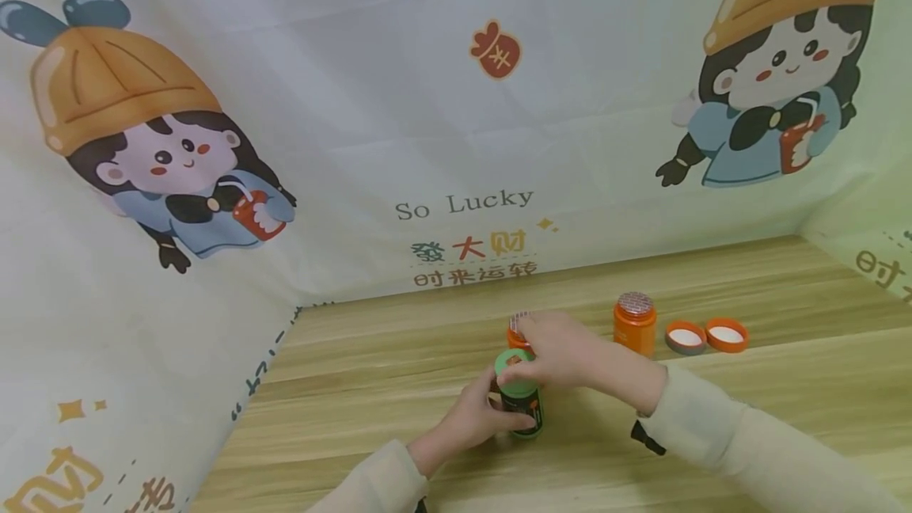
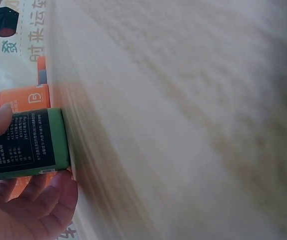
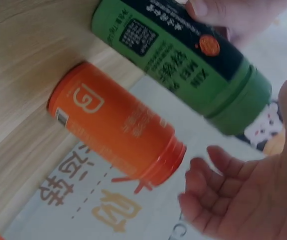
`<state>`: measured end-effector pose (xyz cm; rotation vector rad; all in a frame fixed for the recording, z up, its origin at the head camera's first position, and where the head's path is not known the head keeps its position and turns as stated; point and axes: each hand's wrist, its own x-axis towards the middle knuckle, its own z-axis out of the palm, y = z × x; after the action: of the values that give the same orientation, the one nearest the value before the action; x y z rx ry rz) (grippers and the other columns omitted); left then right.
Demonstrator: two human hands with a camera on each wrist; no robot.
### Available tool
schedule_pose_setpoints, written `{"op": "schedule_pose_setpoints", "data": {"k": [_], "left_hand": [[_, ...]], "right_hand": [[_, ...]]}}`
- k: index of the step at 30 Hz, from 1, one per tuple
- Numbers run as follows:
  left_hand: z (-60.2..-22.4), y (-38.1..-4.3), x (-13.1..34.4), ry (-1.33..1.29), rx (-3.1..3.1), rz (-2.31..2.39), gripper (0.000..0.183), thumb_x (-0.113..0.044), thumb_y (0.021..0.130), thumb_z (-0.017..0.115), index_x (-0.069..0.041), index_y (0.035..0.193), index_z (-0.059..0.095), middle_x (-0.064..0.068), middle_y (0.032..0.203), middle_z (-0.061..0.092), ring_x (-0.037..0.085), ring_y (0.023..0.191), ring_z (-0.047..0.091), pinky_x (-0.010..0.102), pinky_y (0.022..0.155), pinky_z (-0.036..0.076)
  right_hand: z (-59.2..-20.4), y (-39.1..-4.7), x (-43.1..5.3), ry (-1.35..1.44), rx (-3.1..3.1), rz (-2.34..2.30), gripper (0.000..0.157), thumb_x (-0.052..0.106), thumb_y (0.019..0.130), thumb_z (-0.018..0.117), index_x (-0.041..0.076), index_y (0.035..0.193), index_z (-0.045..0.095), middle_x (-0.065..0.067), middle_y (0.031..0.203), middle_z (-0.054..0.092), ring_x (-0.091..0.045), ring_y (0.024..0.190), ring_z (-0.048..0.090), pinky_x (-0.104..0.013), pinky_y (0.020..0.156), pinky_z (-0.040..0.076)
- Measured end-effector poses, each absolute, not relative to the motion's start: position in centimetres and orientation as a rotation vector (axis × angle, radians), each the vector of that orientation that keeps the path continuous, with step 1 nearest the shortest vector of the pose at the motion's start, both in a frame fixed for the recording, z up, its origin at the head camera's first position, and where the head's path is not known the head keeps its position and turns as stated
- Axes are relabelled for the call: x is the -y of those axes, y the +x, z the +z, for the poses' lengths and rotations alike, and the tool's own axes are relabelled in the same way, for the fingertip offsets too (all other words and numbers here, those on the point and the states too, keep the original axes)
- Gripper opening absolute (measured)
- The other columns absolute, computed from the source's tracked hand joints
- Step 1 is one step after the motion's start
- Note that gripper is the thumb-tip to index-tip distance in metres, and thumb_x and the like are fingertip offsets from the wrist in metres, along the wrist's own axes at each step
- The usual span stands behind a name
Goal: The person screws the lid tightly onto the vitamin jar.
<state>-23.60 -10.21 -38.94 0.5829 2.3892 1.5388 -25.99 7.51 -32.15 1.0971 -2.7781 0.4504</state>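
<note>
A green bottle (image 1: 523, 410) with a dark label and a green lid (image 3: 241, 102) stands upright on the table. My left hand (image 1: 473, 410) holds it low around the body, thumb across the label (image 2: 26, 140). Over the lid hovers my right hand (image 1: 563, 351); in the right wrist view its fingers are loosely bent, with a gap between them and the lid. Close behind the green bottle stands an orange bottle (image 3: 116, 125), its silver-sealed mouth (image 1: 519, 323) partly covered by the right hand in the head view.
Another orange bottle (image 1: 634, 331) with a silver seal stands to the right. Beside it lie two orange lids, a grey-edged lid (image 1: 685, 337) and an all-orange lid (image 1: 727, 335), white insides up. A printed cloth (image 1: 342, 180) hangs behind the wooden table (image 1: 342, 386).
</note>
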Motion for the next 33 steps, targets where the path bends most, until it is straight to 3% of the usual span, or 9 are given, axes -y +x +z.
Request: {"op": "schedule_pose_setpoints", "data": {"k": [3, 6, 9, 11, 24, 33], "left_hand": [[-38.9, -23.5, 10.2, 0.568, -2.397, 1.524, 0.066, -0.013, 0.076, 0.075, -0.012, 0.132, 0.041, 0.009, 0.112, 0.054, 0.02, 0.092, 0.059, 0.033, 0.078, 0.05], [-39.0, -23.6, 10.3, 0.545, -2.388, 1.509, 0.066, -0.014, 0.076, 0.075, -0.007, 0.132, 0.039, 0.011, 0.111, 0.053, 0.022, 0.091, 0.059, 0.036, 0.077, 0.051], [-38.9, -23.6, 10.3, 0.525, -2.381, 1.495, 0.07, -0.017, 0.077, 0.074, -0.004, 0.134, 0.036, 0.012, 0.112, 0.052, 0.023, 0.091, 0.06, 0.036, 0.076, 0.051], [-38.8, -23.6, 10.3, 0.528, -2.378, 1.491, 0.07, -0.018, 0.077, 0.074, -0.004, 0.134, 0.036, 0.012, 0.112, 0.053, 0.023, 0.092, 0.059, 0.036, 0.076, 0.051], [-38.8, -23.6, 10.2, 0.567, -2.396, 1.493, 0.068, -0.016, 0.077, 0.074, -0.01, 0.134, 0.039, 0.011, 0.11, 0.053, 0.021, 0.089, 0.059, 0.034, 0.075, 0.051], [-38.8, -23.6, 10.3, 0.561, -2.409, 1.491, 0.075, -0.016, 0.076, 0.075, -0.01, 0.138, 0.034, 0.009, 0.108, 0.054, 0.019, 0.087, 0.059, 0.032, 0.074, 0.05]], "right_hand": [[-31.9, -26.4, -8.5, 1.3, 2.766, 0.587, 0.054, 0.05, 0.084, 0.057, 0.003, 0.11, 0.054, -0.007, 0.099, 0.055, -0.02, 0.089, 0.052, -0.035, 0.077, 0.045], [-31.5, -26.8, -9.3, 1.653, 2.643, 0.598, 0.035, 0.021, 0.092, 0.055, 0.004, 0.123, 0.052, -0.014, 0.125, 0.049, -0.026, 0.115, 0.047, -0.039, 0.093, 0.042], [-31.1, -27.1, -9.6, 1.928, 2.518, 0.548, 0.041, -0.005, 0.09, 0.048, 0.006, 0.129, 0.051, -0.016, 0.14, 0.039, -0.029, 0.127, 0.038, -0.039, 0.1, 0.038], [-30.8, -27.2, -9.7, 1.993, 2.518, 0.515, 0.046, -0.013, 0.088, 0.044, 0.006, 0.129, 0.051, -0.017, 0.141, 0.038, -0.031, 0.128, 0.037, -0.038, 0.101, 0.037], [-30.2, -26.8, -9.4, 1.907, 2.643, 0.365, 0.041, -0.007, 0.091, 0.045, 0.01, 0.127, 0.055, -0.013, 0.135, 0.046, -0.028, 0.124, 0.043, -0.035, 0.098, 0.041], [-30.5, -26.2, -8.9, 1.795, 2.557, 0.205, 0.041, 0.004, 0.087, 0.059, 0.015, 0.126, 0.055, -0.006, 0.115, 0.051, -0.017, 0.104, 0.05, -0.026, 0.086, 0.045]]}}
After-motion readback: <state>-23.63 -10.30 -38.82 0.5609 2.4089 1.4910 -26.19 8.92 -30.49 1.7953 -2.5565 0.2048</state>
